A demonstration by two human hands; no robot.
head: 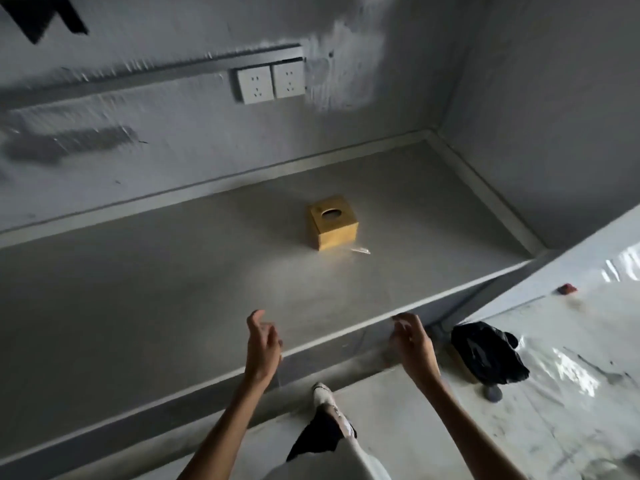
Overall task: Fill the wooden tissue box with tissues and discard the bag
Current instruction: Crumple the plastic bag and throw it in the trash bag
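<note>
Head view: smooth grey counter (173, 289) w/ a raised lip, set against a grey wall. Wooden tissue box (333, 221), a small yellow-tan cube w/ an oval hole on top, sits mid-counter toward the back; hole looks dark, contents can't tell. Small clear plastic scrap (360, 250) just beside its front corner. Left hand (262, 344) and right hand (412, 341) hover over the near edge, fingers loosely spread, empty. Crumpled black bag (486, 351) on the glossy floor, right.
</note>
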